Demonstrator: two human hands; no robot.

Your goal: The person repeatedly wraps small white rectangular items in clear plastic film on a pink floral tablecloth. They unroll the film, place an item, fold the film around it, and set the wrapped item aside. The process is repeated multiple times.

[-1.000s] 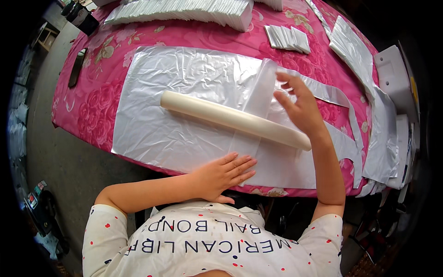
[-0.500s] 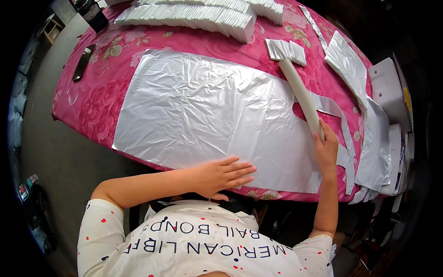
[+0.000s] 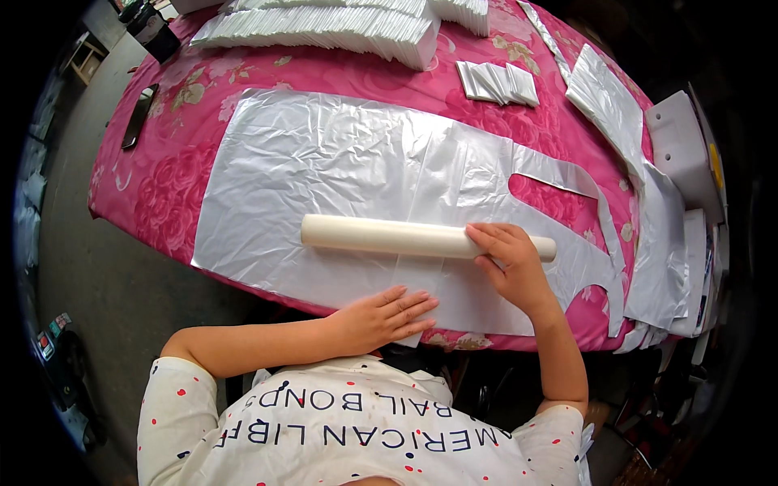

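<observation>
A thin, shiny white plastic apron (image 3: 300, 162) lies spread and creased across the table, its cut-out neck and strap parts at the right. Across its near half runs a smooth off-white tube (image 3: 381, 235), lying roughly left to right. My right hand (image 3: 512, 263) grips this tube near its right end, thumb on the near side. At the apron's near edge, my left hand (image 3: 389, 316) rests flat with fingers stretched out and nothing held. Whether the tube presses on the plastic along its whole length, I cannot tell.
The table has a pink floral cloth (image 3: 178, 194). Long rows of folded white packets (image 3: 324, 36) stand at the far edge, with a small fanned bunch (image 3: 496, 83) nearer. A phone (image 3: 140, 116) and dark cup (image 3: 154, 32) sit left; more plastic sheets (image 3: 656, 243) and a white box (image 3: 685, 154) right.
My right hand has brought the tube left and nearer, turning it from pointing away to lying crosswise over the apron. The right-hand cut-outs show more fully. My left hand has shifted only slightly.
</observation>
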